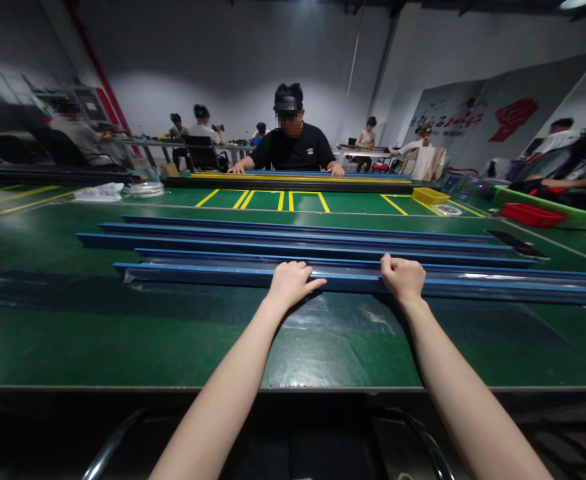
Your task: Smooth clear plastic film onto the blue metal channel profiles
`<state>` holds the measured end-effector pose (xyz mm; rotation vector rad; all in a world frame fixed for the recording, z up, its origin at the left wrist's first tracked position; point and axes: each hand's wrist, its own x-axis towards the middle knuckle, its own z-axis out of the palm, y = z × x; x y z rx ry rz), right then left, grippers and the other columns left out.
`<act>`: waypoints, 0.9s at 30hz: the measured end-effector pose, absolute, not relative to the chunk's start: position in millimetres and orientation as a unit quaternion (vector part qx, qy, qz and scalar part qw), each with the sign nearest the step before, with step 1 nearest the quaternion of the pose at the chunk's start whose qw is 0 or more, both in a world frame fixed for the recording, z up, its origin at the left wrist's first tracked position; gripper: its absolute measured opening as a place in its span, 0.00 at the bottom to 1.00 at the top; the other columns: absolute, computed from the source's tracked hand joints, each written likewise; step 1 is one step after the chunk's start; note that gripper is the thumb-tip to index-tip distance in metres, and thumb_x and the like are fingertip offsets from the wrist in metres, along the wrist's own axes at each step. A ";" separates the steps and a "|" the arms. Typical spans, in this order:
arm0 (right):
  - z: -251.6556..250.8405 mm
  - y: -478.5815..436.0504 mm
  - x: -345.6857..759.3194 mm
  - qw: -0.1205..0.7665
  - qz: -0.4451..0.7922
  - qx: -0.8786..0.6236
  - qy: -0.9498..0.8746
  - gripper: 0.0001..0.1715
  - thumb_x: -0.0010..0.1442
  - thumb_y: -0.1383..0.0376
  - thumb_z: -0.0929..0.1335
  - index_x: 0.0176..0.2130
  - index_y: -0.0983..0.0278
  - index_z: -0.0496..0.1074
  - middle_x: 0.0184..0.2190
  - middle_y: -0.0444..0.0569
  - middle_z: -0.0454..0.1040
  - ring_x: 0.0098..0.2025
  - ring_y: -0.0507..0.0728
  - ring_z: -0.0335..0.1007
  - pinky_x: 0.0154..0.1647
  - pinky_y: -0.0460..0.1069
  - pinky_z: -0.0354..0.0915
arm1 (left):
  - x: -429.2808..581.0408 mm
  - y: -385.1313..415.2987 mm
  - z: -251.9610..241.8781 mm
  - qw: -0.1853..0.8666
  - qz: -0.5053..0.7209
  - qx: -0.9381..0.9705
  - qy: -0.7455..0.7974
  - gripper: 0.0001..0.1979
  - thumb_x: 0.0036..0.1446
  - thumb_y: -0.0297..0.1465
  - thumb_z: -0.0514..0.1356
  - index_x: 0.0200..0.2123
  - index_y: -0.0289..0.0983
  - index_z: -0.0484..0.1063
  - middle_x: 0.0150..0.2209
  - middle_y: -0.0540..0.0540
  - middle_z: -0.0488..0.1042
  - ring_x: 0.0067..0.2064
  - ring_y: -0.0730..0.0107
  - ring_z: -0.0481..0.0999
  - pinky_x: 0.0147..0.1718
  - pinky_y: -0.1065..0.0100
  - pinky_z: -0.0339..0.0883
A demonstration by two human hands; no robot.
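Observation:
A long blue channel-shaped rail (213,272) lies crosswise on the green table before me, running out past the right side of the view. The fingers of my left hand (289,287) curl over this rail, and its thumb stretches right along the near side. Farther right, my right hand (403,275) is closed like a fist at the same rail, its thumb uppermost; the inner fingers are hidden. Clear plastic film (333,313) is spread under and in front of the rail. Just behind lie several similar blue rails (253,241), side by side.
Across the green table (123,347), a person in a black shirt (295,150) has both hands on other long rails (297,180). A dark phone-like slab (517,244), a yellow tray (430,196) and a red tray (531,215) sit on the right. Other people work behind.

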<state>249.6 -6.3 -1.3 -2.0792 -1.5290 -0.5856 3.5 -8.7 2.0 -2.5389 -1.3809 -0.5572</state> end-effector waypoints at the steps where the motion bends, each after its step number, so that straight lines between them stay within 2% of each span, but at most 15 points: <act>1: -1.3 -6.3 249.6 0.246 -0.214 -0.762 -0.559 0.27 0.55 0.58 0.55 0.20 0.66 0.74 0.19 0.53 0.73 0.21 0.52 0.61 0.22 0.46 0.43 | 3.5 -8.7 1.9 0.101 -0.188 -0.858 -0.467 0.24 0.54 0.49 0.45 0.29 0.37 0.71 0.32 0.45 0.72 0.35 0.66 0.70 0.31 0.68 0.56; 27: -1.5 -6.5 249.1 0.249 -0.220 -0.759 -0.560 0.27 0.55 0.58 0.55 0.20 0.66 0.74 0.19 0.53 0.73 0.21 0.52 0.61 0.22 0.46 0.43 | 2.5 -8.3 1.4 0.114 -0.192 -0.857 -0.464 0.24 0.54 0.49 0.45 0.28 0.37 0.71 0.31 0.46 0.72 0.35 0.67 0.70 0.30 0.68 0.57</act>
